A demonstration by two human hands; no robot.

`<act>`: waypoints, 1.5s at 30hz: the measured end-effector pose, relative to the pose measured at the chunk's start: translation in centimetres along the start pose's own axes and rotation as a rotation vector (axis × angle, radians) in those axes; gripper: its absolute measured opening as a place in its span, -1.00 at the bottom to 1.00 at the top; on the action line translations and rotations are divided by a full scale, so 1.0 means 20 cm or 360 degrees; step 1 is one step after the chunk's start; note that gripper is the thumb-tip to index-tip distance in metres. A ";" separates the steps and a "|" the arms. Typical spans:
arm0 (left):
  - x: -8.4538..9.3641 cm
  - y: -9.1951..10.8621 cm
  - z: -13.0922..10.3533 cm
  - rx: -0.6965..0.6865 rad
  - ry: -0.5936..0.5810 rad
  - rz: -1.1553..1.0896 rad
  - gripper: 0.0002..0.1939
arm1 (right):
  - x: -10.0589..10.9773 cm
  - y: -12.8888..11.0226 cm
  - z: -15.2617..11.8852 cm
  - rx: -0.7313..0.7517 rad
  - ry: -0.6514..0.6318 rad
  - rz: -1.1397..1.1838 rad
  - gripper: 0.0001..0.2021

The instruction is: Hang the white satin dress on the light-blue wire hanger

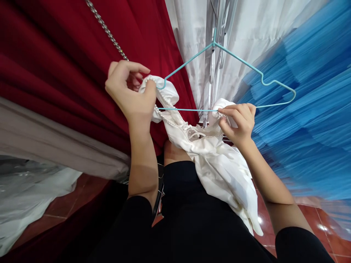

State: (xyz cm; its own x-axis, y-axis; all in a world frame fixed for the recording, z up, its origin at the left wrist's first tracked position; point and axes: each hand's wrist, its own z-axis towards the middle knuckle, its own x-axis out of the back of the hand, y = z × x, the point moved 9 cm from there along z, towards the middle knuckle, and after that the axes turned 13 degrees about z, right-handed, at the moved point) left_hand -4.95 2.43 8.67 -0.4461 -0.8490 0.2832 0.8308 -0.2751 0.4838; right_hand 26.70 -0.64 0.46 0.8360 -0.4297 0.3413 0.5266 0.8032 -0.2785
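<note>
A white dress (pixel 219 164) with pearl-beaded edging hangs between my hands, its skirt falling to the lower right. My left hand (pixel 131 87) is closed on one beaded shoulder of it, with the thumb pressed on the cloth. The left end of a light-blue wire hanger (pixel 189 62) reaches into that shoulder. My right hand (pixel 240 120) pinches the other shoulder at the hanger's bottom bar. The hanger's right arm sticks out bare past this hand. Its hook points up toward the metal pole.
Dark red cloth (pixel 82 73) fills the left side, with a sparkling chain strap (pixel 106 31) across it. Layered blue tulle (pixel 309 98) hangs close at the right. Behind the hanger are a metal pole (pixel 211 76) and white drapes (pixel 252 22). Red tiles (pixel 318 223) form the floor.
</note>
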 end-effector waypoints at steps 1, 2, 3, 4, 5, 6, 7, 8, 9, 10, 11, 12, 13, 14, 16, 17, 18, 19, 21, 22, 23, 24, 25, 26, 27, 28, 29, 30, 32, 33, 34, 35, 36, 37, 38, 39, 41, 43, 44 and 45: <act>-0.04 -0.01 0.01 0.0006 -0.0019 -0.0001 -0.59 | 0.00 -0.01 0.00 0.0020 0.0015 -0.0008 -0.82; -0.08 -0.01 0.01 0.0021 -0.0039 -0.0015 -0.59 | 0.00 -0.01 0.00 0.0036 0.0022 -0.0015 -0.82; -0.11 -0.02 0.01 0.0034 -0.0062 -0.0042 -0.59 | 0.00 -0.01 0.00 0.0042 0.0023 -0.0024 -0.83; -0.14 -0.01 0.00 0.0033 -0.0093 -0.0077 -0.58 | 0.00 -0.01 0.00 0.0039 0.0019 -0.0039 -0.83; -0.15 0.01 -0.01 0.0013 -0.0119 -0.0113 -0.56 | 0.00 0.00 0.00 0.0032 0.0008 -0.0059 -0.84; -0.16 0.04 -0.02 -0.0031 -0.0145 -0.0155 -0.54 | 0.00 0.01 0.01 0.0026 -0.0004 -0.0084 -0.84; -0.15 0.08 -0.04 -0.0096 -0.0172 -0.0217 -0.54 | 0.00 0.01 0.01 0.0023 -0.0014 -0.0111 -0.84; -0.14 0.13 -0.07 -0.0177 -0.0212 -0.0301 -0.56 | 0.00 0.02 0.01 0.0026 -0.0019 -0.0131 -0.84; -0.13 0.19 -0.11 -0.0265 -0.0262 -0.0404 -0.59 | 0.00 0.02 0.01 0.0035 -0.0015 -0.0140 -0.84; -0.11 0.25 -0.15 -0.0342 -0.0310 -0.0501 -0.64 | 0.01 0.02 0.01 0.0047 -0.0002 -0.0138 -0.84; -0.10 0.31 -0.19 -0.0401 -0.0360 -0.0566 -0.68 | 0.01 0.02 0.01 0.0056 0.0015 -0.0127 -0.85; -0.11 0.35 -0.24 -0.0437 -0.0427 -0.0579 -0.71 | 0.01 0.02 0.01 0.0060 0.0033 -0.0109 -0.85; -0.13 0.38 -0.29 -0.0455 -0.0514 -0.0545 -0.73 | 0.01 0.02 0.01 0.0059 0.0046 -0.0086 -0.86; -0.17 0.41 -0.35 -0.0462 -0.0621 -0.0483 -0.75 | 0.00 0.02 0.02 0.0054 0.0052 -0.0064 -0.86; -0.26 0.42 -0.46 -0.0455 -0.0823 -0.0354 -0.76 | 0.00 0.03 0.02 0.0068 0.0043 -0.0020 -0.86; -0.29 0.42 -0.50 -0.0445 -0.0879 -0.0316 -0.76 | 0.00 0.03 0.01 0.0095 0.0037 0.0004 -0.85; -0.32 0.42 -0.53 -0.0434 -0.0895 -0.0296 -0.75 | 0.02 0.03 0.00 0.0123 0.0038 0.0025 -0.84; -0.33 0.41 -0.55 -0.0418 -0.0876 -0.0290 -0.76 | 0.04 0.03 -0.01 0.0147 0.0052 0.0042 -0.84; -0.35 0.40 -0.56 -0.0383 -0.0838 -0.0297 -0.77 | 0.16 0.07 -0.05 0.0154 0.0171 0.0042 -0.90; -0.35 0.40 -0.56 -0.0367 -0.0842 -0.0305 -0.78 | 0.24 0.10 -0.07 0.0115 0.0272 0.0005 -0.94; -0.35 0.40 -0.55 -0.0346 -0.0859 -0.0314 -0.78 | 0.33 0.15 -0.09 0.0042 0.0381 -0.0060 -0.93; -0.36 0.39 -0.54 -0.0320 -0.0884 -0.0327 -0.79 | 0.43 0.20 -0.10 -0.0063 0.0474 -0.0151 -0.89; -0.36 0.39 -0.53 -0.0287 -0.0909 -0.0345 -0.79 | 0.53 0.26 -0.11 -0.0181 0.0553 -0.0255 -0.85; -0.35 0.39 -0.53 -0.0247 -0.0936 -0.0368 -0.79 | 0.62 0.32 -0.11 -0.0299 0.0615 -0.0355 -0.82; -0.35 0.39 -0.52 -0.0208 -0.0961 -0.0392 -0.80 | 0.71 0.37 -0.10 -0.0400 0.0659 -0.0437 -0.80; -0.35 0.39 -0.52 -0.0176 -0.0985 -0.0412 -0.80 | 0.78 0.40 -0.08 -0.0457 0.0711 -0.0487 -0.78; -0.34 0.39 -0.52 -0.0154 -0.1003 -0.0423 -0.80 | 0.85 0.43 -0.04 -0.0484 0.0751 -0.0512 -0.75; -0.34 0.39 -0.51 -0.0140 -0.1019 -0.0424 -0.80 | 0.89 0.43 0.00 -0.0478 0.0780 -0.0522 -0.72; -0.34 0.40 -0.51 -0.0120 -0.1058 -0.0415 -0.80 | 0.93 0.40 0.11 -0.0436 0.0756 -0.0522 -0.68; -0.34 0.40 -0.51 -0.0107 -0.1083 -0.0417 -0.79 | 0.92 0.38 0.17 -0.0419 0.0708 -0.0519 -0.67; -0.34 0.40 -0.52 -0.0092 -0.1109 -0.0423 -0.79 | 0.90 0.35 0.23 -0.0400 0.0664 -0.0511 -0.66; -0.35 0.40 -0.52 -0.0075 -0.1128 -0.0430 -0.79 | 0.87 0.33 0.28 -0.0376 0.0637 -0.0495 -0.66; -0.35 0.40 -0.51 -0.0063 -0.1140 -0.0435 -0.78 | 0.84 0.30 0.32 -0.0346 0.0628 -0.0472 -0.65; -0.35 0.40 -0.51 -0.0057 -0.1146 -0.0439 -0.78 | 0.80 0.27 0.35 -0.0314 0.0625 -0.0442 -0.63; -0.35 0.40 -0.51 -0.0058 -0.1148 -0.0442 -0.78 | 0.76 0.25 0.38 -0.0270 0.0627 -0.0403 -0.61; -0.35 0.40 -0.51 -0.0062 -0.1144 -0.0444 -0.78 | 0.71 0.23 0.40 -0.0227 0.0609 -0.0356 -0.60; -0.35 0.39 -0.51 -0.0075 -0.1133 -0.0447 -0.78 | 0.60 0.19 0.43 -0.0122 0.0521 -0.0263 -0.62; -0.35 0.38 -0.52 -0.0095 -0.1116 -0.0435 -0.77 | 0.50 0.12 0.43 0.0005 0.0428 -0.0158 -0.73; -0.35 0.37 -0.52 -0.0119 -0.1095 -0.0414 -0.78 | 0.46 0.07 0.42 0.0065 0.0404 -0.0101 -0.77; -0.35 0.37 -0.52 -0.0155 -0.1061 -0.0384 -0.78 | 0.42 0.03 0.41 0.0097 0.0377 -0.0039 -0.78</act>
State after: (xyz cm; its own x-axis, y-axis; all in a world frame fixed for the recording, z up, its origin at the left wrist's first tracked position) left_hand 7.78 1.54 1.64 -0.7036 -0.3115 0.6387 0.6956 -0.4857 0.5294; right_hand 32.74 -0.34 10.53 0.8397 -0.5284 0.1251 0.5429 0.8116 -0.2159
